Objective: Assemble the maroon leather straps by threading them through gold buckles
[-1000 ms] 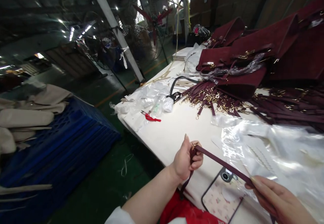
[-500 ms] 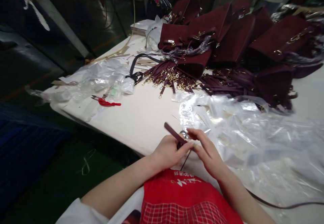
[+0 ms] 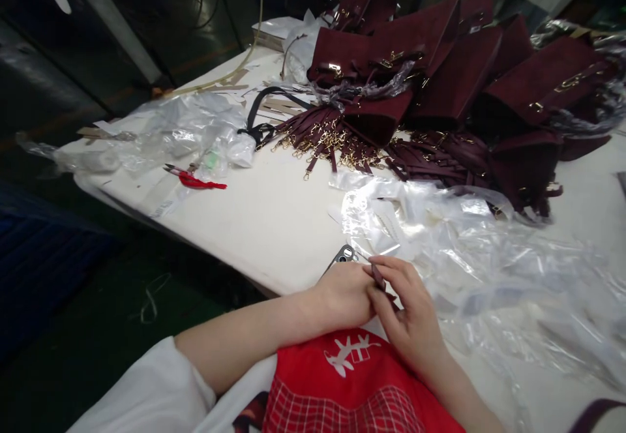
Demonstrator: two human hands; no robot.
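My right hand is closed on a dark maroon strap, whose short end shows between thumb and fingers. Against it lies my left hand, back upward, its fingers bent in under the strap and mostly hidden, so what they grip cannot be made out. Just behind my left hand a phone with round camera lenses lies at the table's front edge. Both hands are low over the red apron.
Maroon bags stand piled at the back right, with straps with gold clasps before them. Clear plastic covers the right side. Red-threaded snips and more plastic lie left.
My left hand has turned back-up and moved right against my right hand. The strap's long end no longer sticks out to the left; more of the phone shows. The view has shifted slightly.
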